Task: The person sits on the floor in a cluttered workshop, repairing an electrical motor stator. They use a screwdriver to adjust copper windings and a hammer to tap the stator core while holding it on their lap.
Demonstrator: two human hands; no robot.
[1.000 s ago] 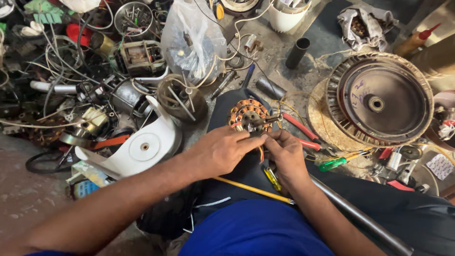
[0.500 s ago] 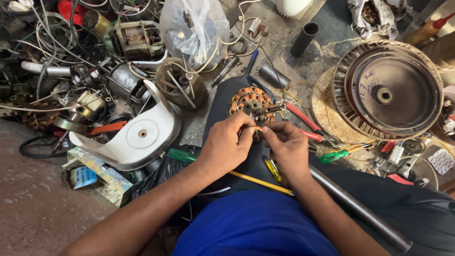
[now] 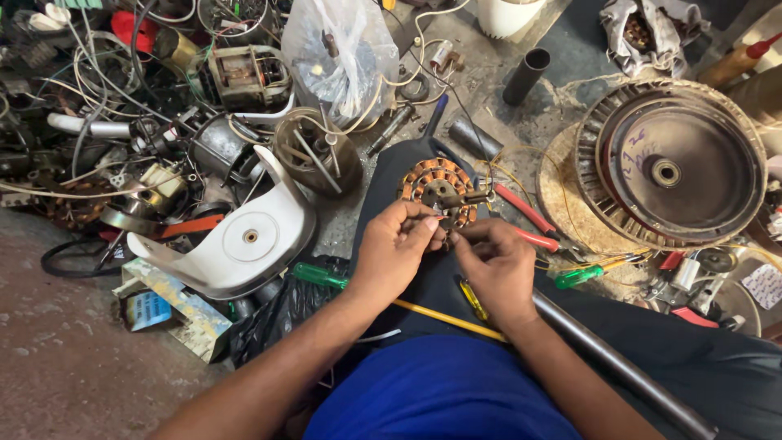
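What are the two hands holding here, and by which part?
Both the left hand and right hand pinch something thin, probably wire, at the near edge of the copper-wound stator; exactly what is too small to tell.

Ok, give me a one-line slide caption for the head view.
Left hand and right hand pinch fine wires at a copper-wound stator amid scattered motor parts.

The wound stator (image 3: pixel 440 189) is being propped on the lap, pliers (image 3: pixel 521 213) lying just right, fan housing (image 3: pixel 669 163) farther right, scrap pile (image 3: pixel 163 122) left.
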